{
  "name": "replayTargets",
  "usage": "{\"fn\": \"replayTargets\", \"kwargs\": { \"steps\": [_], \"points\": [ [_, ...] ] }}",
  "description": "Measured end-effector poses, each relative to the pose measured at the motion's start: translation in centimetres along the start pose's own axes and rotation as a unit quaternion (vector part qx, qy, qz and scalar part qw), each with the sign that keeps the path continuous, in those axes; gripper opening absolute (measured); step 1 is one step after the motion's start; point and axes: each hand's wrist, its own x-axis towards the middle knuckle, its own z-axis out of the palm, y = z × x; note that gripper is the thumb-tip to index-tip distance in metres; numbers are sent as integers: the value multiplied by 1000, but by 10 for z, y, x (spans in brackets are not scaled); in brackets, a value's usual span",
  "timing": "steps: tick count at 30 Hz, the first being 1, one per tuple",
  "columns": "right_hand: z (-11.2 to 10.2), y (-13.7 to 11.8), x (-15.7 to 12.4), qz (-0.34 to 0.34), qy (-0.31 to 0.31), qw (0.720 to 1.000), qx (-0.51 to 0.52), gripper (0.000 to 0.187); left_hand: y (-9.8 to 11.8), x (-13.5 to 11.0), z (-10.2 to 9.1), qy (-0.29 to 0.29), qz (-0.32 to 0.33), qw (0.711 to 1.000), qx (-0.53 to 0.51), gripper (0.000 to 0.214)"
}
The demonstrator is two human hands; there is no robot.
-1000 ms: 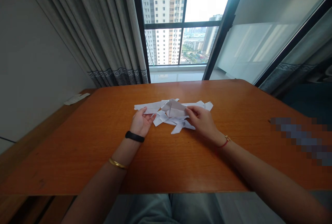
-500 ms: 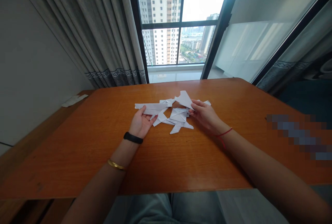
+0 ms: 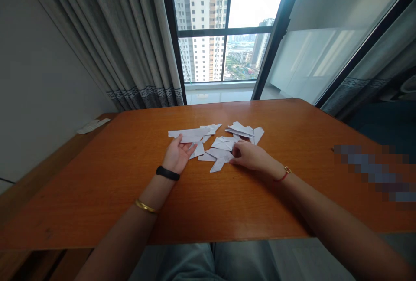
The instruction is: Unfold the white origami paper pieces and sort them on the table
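Right hand [image 3: 251,156]: lower and nearer since the earlier frame; fingers curled narrow at the right edge of the near pieces [image 3: 218,155], grip uncertain.
Left hand [image 3: 176,156]: thumb and fingers hold a strip [image 3: 190,135].
Near pieces: on the table [image 3: 195,205], between hands; overlapped, so a drag could snag neighbours.
Strip: hard pinch might crease it.
Far pieces [image 3: 238,128]: just beyond right hand.
Table: broad wood either side; near edge well apart from paper.
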Motion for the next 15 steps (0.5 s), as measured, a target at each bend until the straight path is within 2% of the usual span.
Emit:
{"fn": "replayTargets", "kwargs": {
  "steps": [3, 8, 12, 13, 15],
  "points": [
    [1, 4, 4, -2, -14, 995, 103, 13, 0, 1, 0, -4, 8, 1000, -2, 14],
    [-16, 7, 6, 5, 81, 967, 243, 21, -1, 0, 0, 9, 29, 1000, 5, 16],
    [-23, 6, 6, 8, 105, 945, 310, 26, -2, 1, -2, 10, 23, 999, 29, 19],
    [-23, 5, 6, 9, 124, 940, 318, 27, -2, 1, -2, 12, 21, 999, 35, 19],
    [-22, 4, 5, 14, 206, 923, 324, 28, -2, 1, -2, 19, 21, 999, 42, 19]
  ]
}}
